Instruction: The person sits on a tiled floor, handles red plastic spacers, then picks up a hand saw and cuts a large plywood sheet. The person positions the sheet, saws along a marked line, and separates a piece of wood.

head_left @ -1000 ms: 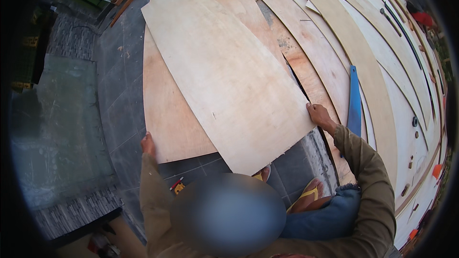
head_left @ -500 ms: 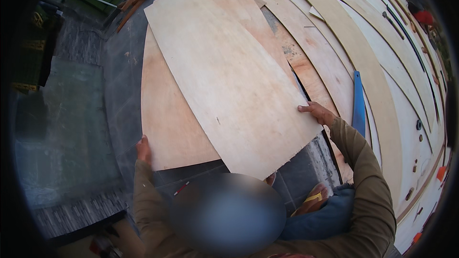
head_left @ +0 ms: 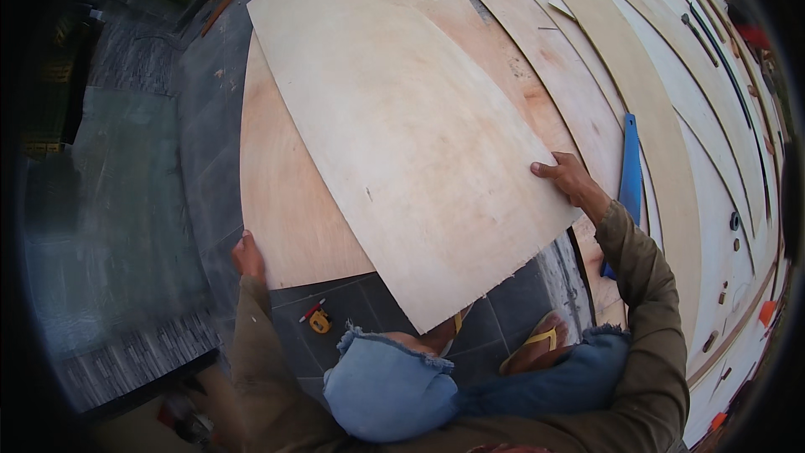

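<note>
A pale plywood sheet (head_left: pixel 402 134) lies slantwise over a pinkish plywood sheet (head_left: pixel 281 193), which shows along its left side and lower edge. My right hand (head_left: pixel 574 184) grips the upper sheet's right edge near the close corner, thumb on top and fingers hidden underneath. At the lower left corner of the pinkish sheet, my left hand (head_left: pixel 248 257) is closed on the edge, its fingers partly out of sight. The upper sheet's near edge looks rough and splintered. Its near corner reaches over my foot, beside my denim-covered knee (head_left: pixel 386 382).
A yellow tape measure (head_left: pixel 319 321) and a red pen-like stick (head_left: pixel 311 311) lie on the dark tiles (head_left: pixel 293 348). To the right, a blue handsaw (head_left: pixel 631 168) rests on long plywood strips (head_left: pixel 671 193). A glassy greenish panel (head_left: pixel 126 226) is at left.
The upper sheet's near end has shifted slightly right relative to the lower sheet, with my right hand on it. The tape measure and my knee now show. My left hand stays at the lower sheet's corner.
</note>
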The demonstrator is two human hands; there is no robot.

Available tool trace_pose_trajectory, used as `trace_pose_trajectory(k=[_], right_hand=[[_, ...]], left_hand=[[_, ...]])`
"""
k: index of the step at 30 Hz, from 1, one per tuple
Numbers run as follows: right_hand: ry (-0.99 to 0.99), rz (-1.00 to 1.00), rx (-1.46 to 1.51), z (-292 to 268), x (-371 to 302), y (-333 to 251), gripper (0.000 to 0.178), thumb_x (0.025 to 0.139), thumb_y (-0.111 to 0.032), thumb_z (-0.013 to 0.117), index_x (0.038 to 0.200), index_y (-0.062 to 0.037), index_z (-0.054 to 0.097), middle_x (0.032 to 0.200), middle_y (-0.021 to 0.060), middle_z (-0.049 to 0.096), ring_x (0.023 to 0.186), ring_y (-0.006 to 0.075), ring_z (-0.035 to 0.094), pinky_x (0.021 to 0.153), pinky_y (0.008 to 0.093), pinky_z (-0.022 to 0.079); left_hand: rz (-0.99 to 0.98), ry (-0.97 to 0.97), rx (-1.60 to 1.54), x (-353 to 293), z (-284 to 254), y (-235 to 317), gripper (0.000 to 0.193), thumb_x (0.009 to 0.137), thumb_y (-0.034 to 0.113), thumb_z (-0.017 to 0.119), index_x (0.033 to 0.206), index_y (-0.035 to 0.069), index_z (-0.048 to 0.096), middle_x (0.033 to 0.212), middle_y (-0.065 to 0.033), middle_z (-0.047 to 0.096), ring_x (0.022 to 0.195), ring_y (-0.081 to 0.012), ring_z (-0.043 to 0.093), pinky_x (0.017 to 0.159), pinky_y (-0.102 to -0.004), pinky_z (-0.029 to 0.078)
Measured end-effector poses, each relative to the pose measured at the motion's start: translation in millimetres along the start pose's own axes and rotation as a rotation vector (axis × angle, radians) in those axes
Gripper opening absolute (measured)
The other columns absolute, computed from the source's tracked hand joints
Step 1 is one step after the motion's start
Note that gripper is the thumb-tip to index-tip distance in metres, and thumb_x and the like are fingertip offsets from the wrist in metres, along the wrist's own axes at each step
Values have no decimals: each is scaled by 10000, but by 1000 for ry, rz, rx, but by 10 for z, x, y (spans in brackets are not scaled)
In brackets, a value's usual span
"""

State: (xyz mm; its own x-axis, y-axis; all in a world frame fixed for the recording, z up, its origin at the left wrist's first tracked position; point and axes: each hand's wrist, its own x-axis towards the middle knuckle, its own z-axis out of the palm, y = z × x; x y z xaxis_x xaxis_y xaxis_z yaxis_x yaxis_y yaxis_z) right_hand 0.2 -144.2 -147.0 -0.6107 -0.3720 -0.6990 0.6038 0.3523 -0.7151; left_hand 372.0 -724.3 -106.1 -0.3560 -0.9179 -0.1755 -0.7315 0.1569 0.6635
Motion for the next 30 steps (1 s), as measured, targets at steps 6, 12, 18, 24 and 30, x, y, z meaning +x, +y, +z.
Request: trace_pose_trajectory(k=[6, 12, 18, 24, 30], right_hand=[[17, -87, -239, 32, -96, -373, 474, 896, -254, 772, 1164, 117, 651, 985, 207, 730, 778, 260, 721, 744, 374, 572], [-10, -165, -368, 488, 228, -517, 544, 859, -277, 801, 1170, 144, 652, 1011, 221, 729, 867, 275, 723, 777, 386, 557], [-122, -245, -561, 1030, 733, -532, 595, 877, -340, 794, 1230, 116, 646, 1050, 204, 730, 933, 279, 719, 832, 392, 554], [-62, -133, -499, 1260, 1107, -429, 702, 858, -413, 784, 1283, 119, 616, 1232, 255, 679, 1154, 361, 658, 971, 417, 507], [-30, -232, -662, 1236, 1182, -156, 598, 896, -368, 760, 1261, 88, 632, 1188, 254, 682, 1102, 350, 669, 933, 436, 509]], left_hand=[[-94, 72, -138, -393, 114, -578, 516, 1057, 336, 471, 1155, -136, 655, 1081, -164, 725, 941, -217, 662, 844, -359, 504], [-261, 148, -243, -583, -262, -1174, 528, 1058, 355, 477, 1172, -132, 649, 1118, -170, 718, 959, -248, 673, 869, -375, 514], [-392, 201, -68, -436, -550, -1636, 561, 1046, 375, 506, 1247, -139, 606, 1186, -207, 695, 1070, -283, 667, 937, -385, 510], [-505, 199, -18, 326, -531, -2379, 635, 981, 405, 555, 1261, -165, 583, 1258, -269, 659, 1161, -358, 642, 1015, -440, 479], [-579, 149, 324, 679, -336, -2800, 654, 907, 411, 595, 1212, -168, 611, 1290, -312, 632, 1204, -407, 621, 1021, -477, 470]])
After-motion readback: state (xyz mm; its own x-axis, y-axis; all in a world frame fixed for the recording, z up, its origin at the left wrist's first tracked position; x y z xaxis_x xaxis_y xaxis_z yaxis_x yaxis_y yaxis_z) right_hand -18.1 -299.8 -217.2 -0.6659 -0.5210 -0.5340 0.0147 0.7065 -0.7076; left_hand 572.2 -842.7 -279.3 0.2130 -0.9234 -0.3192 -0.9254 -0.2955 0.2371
